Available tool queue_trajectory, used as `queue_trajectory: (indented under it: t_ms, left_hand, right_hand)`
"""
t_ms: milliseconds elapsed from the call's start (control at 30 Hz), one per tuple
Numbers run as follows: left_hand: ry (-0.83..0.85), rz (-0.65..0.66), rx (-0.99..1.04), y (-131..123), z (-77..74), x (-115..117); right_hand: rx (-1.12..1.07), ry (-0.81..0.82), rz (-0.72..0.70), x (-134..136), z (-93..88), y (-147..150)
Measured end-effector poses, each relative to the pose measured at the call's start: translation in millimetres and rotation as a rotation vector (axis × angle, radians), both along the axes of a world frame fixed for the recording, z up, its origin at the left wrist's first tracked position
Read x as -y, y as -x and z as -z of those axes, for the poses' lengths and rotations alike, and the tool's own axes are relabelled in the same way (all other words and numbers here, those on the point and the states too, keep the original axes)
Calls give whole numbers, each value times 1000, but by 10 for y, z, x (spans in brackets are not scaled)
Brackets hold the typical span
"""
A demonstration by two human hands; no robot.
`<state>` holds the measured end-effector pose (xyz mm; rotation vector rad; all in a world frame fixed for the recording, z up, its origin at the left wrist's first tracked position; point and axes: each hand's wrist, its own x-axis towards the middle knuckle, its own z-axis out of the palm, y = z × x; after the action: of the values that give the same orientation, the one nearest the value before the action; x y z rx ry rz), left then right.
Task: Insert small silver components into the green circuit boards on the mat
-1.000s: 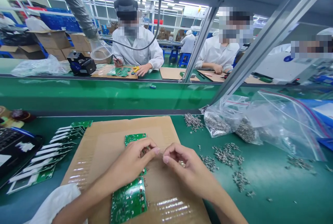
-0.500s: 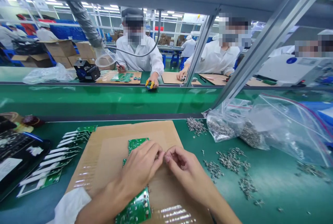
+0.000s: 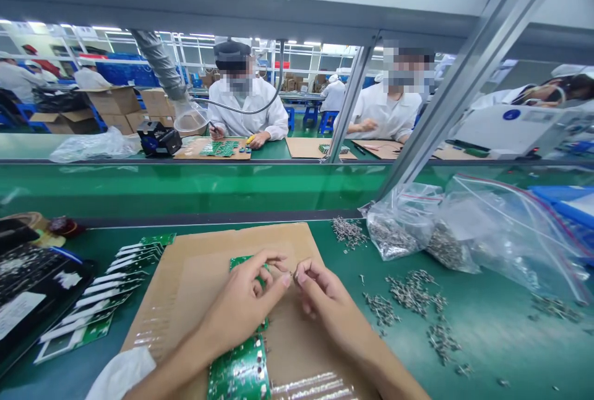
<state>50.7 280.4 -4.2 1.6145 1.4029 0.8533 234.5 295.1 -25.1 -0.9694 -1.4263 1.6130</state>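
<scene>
My left hand [image 3: 253,288] is over the cardboard sheet [image 3: 195,257], thumb and forefinger apart, with nothing visible in it. Close to its thumb tip, the fingertips of my right hand [image 3: 322,291] are pinched together on something too small to name. Beneath my left hand and forearm lie green circuit boards [image 3: 239,369], partly covered. Right of the cardboard, small metal parts [image 3: 411,291] lie in loose piles on the green table.
Clear bags [image 3: 394,226] of metal parts lie at the right. A row of white-edged boards [image 3: 99,288] and a black tray [image 3: 28,295] are at the left. A metal post [image 3: 445,90] slants down at the right. Two people [image 3: 245,103] work across the green strip.
My left thumb and forefinger have spread apart, while my right fingertips stay pinched. The view has tilted slightly upward. The person opposite has drawn a hand back to the board.
</scene>
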Motion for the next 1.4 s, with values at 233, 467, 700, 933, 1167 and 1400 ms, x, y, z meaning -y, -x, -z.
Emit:
queue_trajectory:
  t_ms: [233, 467, 700, 933, 1167, 1400]
  left_hand:
    - [-155, 59, -121, -21, -2, 5]
    - [-309, 30, -296, -32, 14, 46]
    - [-679, 172, -700, 9, 92, 56]
    - [-484, 164, -539, 72, 42, 9]
    - [30, 105, -145, 102, -87, -27]
    - [235, 207, 105, 158, -96, -12]
  right_hand:
    - [-246, 308, -46, -20, 11, 49]
    - [173, -250, 31, 50, 13, 38]
    - [-65, 312, 42, 23, -74, 123]
    - [41, 213, 5, -170, -66, 90]
    - [37, 11, -161, -231, -117, -42]
    - [2, -25, -207, -221, -120, -62]
